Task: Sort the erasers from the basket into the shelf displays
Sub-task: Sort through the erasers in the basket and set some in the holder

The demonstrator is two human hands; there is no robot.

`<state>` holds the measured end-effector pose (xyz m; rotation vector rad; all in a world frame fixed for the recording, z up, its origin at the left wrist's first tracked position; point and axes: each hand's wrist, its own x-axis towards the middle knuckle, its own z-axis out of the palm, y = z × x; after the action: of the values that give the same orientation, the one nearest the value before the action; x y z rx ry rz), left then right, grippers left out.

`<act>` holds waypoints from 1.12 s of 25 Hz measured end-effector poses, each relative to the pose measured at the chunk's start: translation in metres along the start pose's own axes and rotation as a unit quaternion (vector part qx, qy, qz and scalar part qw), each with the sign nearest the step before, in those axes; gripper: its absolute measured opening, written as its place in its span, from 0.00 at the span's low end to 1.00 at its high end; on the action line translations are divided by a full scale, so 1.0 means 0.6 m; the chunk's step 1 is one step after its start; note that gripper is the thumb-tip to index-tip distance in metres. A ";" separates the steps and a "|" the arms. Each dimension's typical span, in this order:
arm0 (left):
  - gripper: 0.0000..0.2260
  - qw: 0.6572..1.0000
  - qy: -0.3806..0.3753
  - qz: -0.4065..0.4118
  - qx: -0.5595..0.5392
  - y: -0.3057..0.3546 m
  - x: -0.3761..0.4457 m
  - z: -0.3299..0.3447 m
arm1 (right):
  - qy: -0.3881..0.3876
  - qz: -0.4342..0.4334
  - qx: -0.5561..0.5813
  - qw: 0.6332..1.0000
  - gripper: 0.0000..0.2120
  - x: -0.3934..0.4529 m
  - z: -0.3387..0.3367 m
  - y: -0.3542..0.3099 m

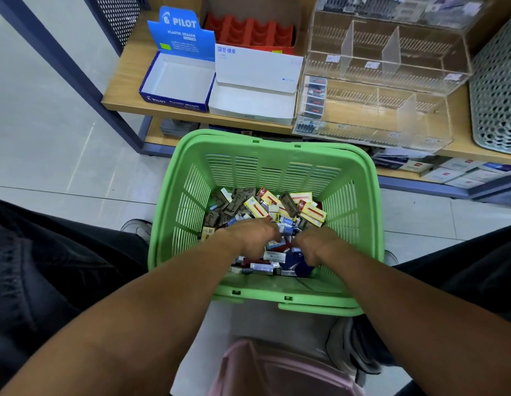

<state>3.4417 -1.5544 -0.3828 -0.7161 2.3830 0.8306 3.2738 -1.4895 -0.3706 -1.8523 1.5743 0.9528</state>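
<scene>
The erasers (265,221) lie in a loose, mixed heap at the bottom of the green basket (360,178), which sits on the floor just near the low shelf (125,81). Both hands are down in the pile: the left hand (252,238) and the right hand (315,245) are close together at the near side of the heap, fingers curled downward among the packs. Whether either hand has closed on a particular eraser cannot be told, since the fingertips are buried.

The erasers look small, light and stiff, most in card or paper sleeves, so they should lift easily with a pinch across the long sides. The sleeves may slide off if gripped by one end, and glossy wrappers could slip; taking each across its middle seems safest. A few at a time would probably hold better than a handful.

On the shelf, far from the basket, wait an open blue Pilot box (177,81), a white box (254,92) to its right, and a clear acrylic divider tray (391,81) further right, with a few erasers at its left end.
</scene>
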 end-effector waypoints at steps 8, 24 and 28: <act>0.22 0.987 -0.107 0.032 0.117 0.020 0.019 0.039 | -0.016 -0.012 0.108 0.994 0.24 0.021 0.012 0.003; 0.27 0.992 -0.040 -0.065 0.099 -0.017 -0.033 0.022 | 0.052 0.025 0.135 0.989 0.10 0.018 -0.055 -0.015; 0.25 0.990 -0.023 -0.108 0.088 -0.016 -0.032 0.018 | -0.021 -0.066 0.245 0.967 0.15 0.050 -0.020 -0.070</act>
<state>3.4645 -1.5476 -0.3823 -0.8531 2.2536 0.5345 3.3194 -1.5090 -0.3889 -1.5508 1.4749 0.4810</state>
